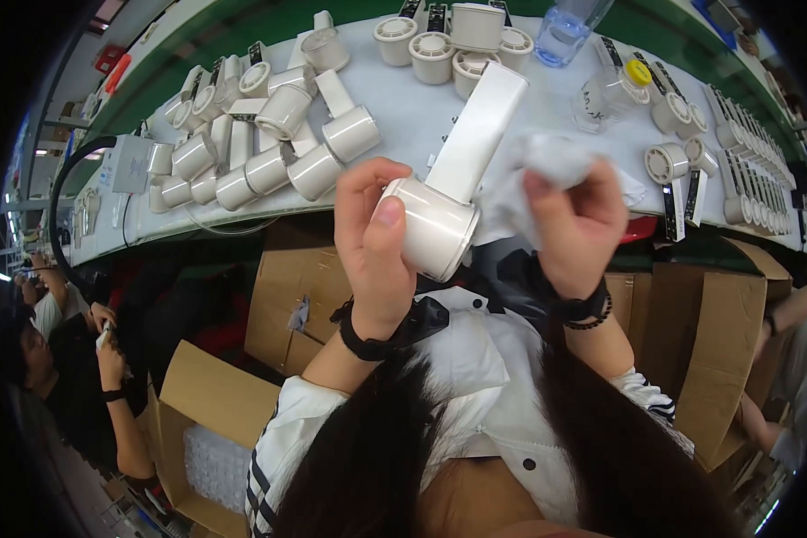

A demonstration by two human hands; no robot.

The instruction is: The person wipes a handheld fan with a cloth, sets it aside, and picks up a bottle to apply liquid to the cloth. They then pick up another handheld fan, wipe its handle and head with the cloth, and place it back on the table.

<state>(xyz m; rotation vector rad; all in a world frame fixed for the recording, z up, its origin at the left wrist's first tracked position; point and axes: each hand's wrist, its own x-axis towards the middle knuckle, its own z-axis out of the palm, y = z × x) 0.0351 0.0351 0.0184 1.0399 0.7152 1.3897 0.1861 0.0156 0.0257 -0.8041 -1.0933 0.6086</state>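
Dark marks (590, 100) on yellow-capped bottle (613, 95), print on black strips (672, 212): none legible.

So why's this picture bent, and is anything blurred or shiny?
Head view: fisheye bends the edge of the table; corners go black. Head view: the cloth in the right hand looks blurred, perhaps by motion. Head view: glare streaks the white device in the left hand.

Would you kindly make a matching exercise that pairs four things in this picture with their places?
1. Yellow-capped bottle
2. Foremost white part
3. Bubbly clear packing
4. White cloth

A. In the right hand
B. In the cardboard box at lower left
C. On the table
D. In the left hand

Pairs: 1-C, 2-D, 3-B, 4-A
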